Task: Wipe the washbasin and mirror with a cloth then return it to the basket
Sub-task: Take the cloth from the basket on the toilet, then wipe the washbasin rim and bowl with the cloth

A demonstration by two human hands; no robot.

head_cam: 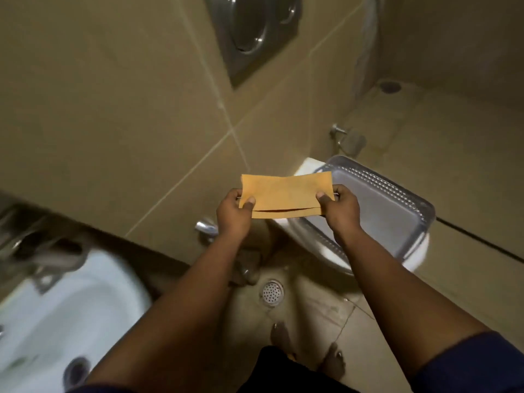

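Here both hands, left hand (235, 212) and right hand (338, 207), pinch the folded cloth (286, 195) taut beside the basket (380, 211). Probably the return step; next, lower it rightward into the basket.

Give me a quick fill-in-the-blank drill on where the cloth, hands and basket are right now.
1. The orange cloth is held folded and stretched between ____ hands, the left hand at one end and the right hand at the other.
2. The grey basket rests on top of the white ____.
3. The washbasin sits on the person's ____ side.
4. The round floor drain lies ____ the cloth in the picture.

Missing words: both; toilet; left; below
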